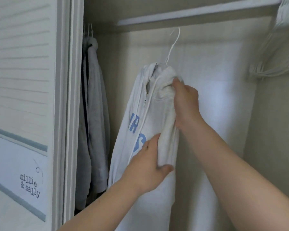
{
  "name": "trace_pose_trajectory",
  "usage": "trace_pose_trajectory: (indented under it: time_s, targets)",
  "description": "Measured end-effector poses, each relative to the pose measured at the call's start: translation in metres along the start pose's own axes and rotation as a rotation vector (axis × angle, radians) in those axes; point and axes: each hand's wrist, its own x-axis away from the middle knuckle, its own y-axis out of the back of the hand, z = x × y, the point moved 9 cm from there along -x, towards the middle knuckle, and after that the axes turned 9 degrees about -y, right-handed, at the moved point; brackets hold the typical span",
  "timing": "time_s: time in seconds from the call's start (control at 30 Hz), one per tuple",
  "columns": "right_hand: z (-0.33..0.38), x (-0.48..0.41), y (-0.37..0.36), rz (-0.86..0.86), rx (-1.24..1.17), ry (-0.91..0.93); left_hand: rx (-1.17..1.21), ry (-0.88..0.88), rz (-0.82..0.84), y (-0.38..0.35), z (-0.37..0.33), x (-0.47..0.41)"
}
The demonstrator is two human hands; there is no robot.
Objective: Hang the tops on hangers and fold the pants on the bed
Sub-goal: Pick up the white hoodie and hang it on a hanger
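Observation:
A white zip hoodie (137,117) with blue letters hangs on a white wire hanger (173,45) inside the closet. The hanger's hook sits just below the closet rod (190,13), not touching it. My right hand (186,102) grips the bunched fabric at the hoodie's shoulder, near the top of the hanger. My left hand (148,162) holds a fold of the hoodie lower down, thumb pressed on the cloth.
Grey tops (93,114) hang at the closet's left end beside the louvred door (23,64). Several empty white hangers (277,60) crowd the rod at the upper right. A printed sheet with text (30,185) is on the door at the lower left.

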Motion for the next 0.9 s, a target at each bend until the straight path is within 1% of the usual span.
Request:
trace_pose_trajectory:
  time_s: [0.13, 0.3, 0.4, 0.5, 0.7, 0.9]
  targets:
    - [0.038, -0.054, -0.015, -0.032, -0.007, 0.072, -0.129, -0.025, -0.037, 0.021, 0.006, -0.057]
    - [0.088, -0.105, -0.032, -0.042, -0.007, 0.169, -0.242, -0.069, -0.074, 0.062, -0.007, -0.126]
    - [0.109, -0.132, -0.041, -0.022, -0.037, 0.17, -0.318, -0.043, -0.068, 0.082, -0.012, -0.159]
    - [0.122, -0.155, -0.052, -0.022, -0.004, 0.189, -0.392, 0.012, -0.049, 0.095, -0.01, -0.182]
    - [0.104, -0.197, -0.059, -0.065, 0.025, 0.089, -0.595, 0.042, -0.001, 0.109, -0.006, -0.193]
    - [0.061, -0.214, -0.054, -0.112, 0.046, -0.043, -0.647, 0.042, 0.037, 0.121, 0.008, -0.182]
